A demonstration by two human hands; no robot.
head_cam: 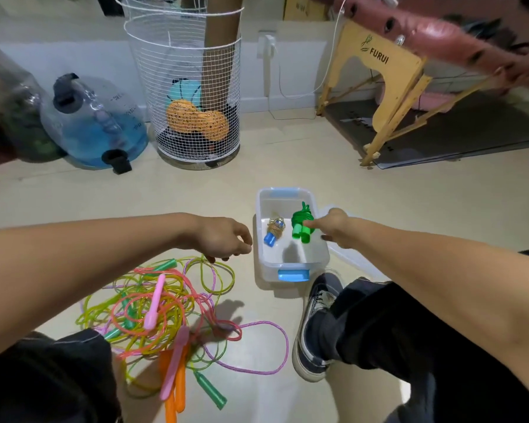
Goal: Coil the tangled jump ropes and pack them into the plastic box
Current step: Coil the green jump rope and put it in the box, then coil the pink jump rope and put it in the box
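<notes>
While my right hand [333,227] reaches over the plastic box [290,264] at the centre of the frame, its fingers touch the green coiled rope [301,222], setting it beside the blue-handled coil [275,230] so the two bundles lie side by side and leave room; whether I am pinching it or only touching, I cannot tell. My left hand [223,239] hovers with loosely curled fingers, holding nothing, just above the tangled ropes [156,312] on the floor at lower left, probably ready to pick the next one. The box lid [351,254] lies just behind the box.
</notes>
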